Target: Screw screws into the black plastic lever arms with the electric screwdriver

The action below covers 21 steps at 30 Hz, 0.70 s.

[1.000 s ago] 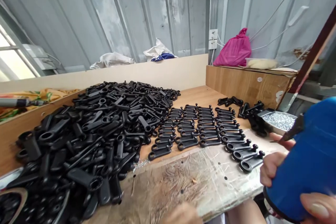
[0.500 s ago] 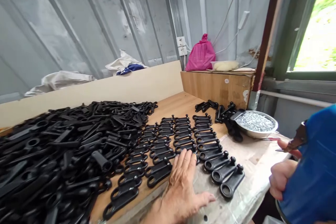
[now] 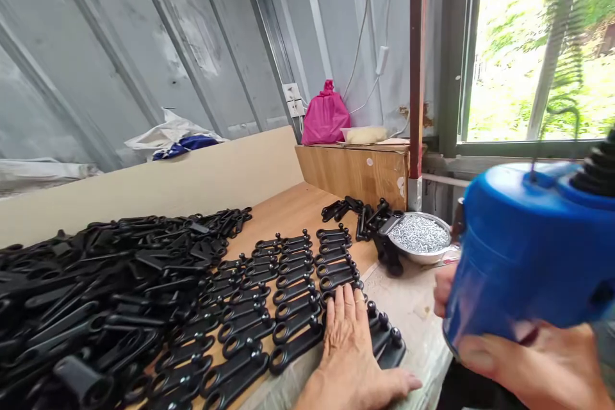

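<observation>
My left hand lies flat, fingers stretched, over one of the rows of black lever-shaped parts. Each part has a ring at one end and a small ball-like stud at the other. Some of them are hidden under my palm. At the right, my right hand is wrapped round a large blue power tool, which hangs by a wire hook below a coil spring. Its working end is out of sight. Just beyond the tool, a metal bowl is full of small silvery pins or screws.
A big heap of loose black parts covers the left of the wooden table. More black parts lie beside the bowl. A board edges the back, and a pink bag sits on a wooden box.
The view has turned right. My left hand has shifted right, onto the rightmost row. The blue tool shows more fully now, with my right thumb visible on it.
</observation>
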Motion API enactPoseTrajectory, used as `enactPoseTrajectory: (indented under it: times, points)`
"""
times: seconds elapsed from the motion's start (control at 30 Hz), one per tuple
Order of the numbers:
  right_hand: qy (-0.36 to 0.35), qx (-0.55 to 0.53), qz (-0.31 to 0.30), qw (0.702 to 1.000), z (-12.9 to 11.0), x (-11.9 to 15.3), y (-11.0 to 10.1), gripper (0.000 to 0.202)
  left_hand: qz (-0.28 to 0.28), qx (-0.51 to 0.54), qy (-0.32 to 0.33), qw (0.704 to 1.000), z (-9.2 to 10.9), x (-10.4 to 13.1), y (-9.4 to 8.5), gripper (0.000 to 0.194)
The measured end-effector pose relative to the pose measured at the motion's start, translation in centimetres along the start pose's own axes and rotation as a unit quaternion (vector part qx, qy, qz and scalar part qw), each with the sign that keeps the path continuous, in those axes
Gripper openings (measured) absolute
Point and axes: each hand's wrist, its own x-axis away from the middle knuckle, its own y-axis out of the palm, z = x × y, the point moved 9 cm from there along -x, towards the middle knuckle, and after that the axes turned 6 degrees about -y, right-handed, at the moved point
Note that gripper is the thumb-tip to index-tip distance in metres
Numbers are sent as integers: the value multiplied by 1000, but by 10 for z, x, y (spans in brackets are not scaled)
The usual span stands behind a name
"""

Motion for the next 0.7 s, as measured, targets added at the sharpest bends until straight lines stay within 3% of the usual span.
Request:
enactPoseTrajectory:
  times: [0.17,0.27,0.37,0.5,0.7]
  points:
    - [65,-52,43,996,11,-26,25,45,-5,-19,32,999,-8,-3,11,119]
    - [64,-61,30,996,19,-30,41,46,23,-60,57,996,-18,-9,18,109]
    - [44,-69,6,997,28,-29,50,41,68,-115,128,983,-22,-11,27,91]
    - [3,-92,-10,996,30,-25,53,35,136,-195,190,953,-21,-5,36,64]
    - [27,-84,26,996,23,-17,42,40,239,-188,147,941,-20,26,32,44]
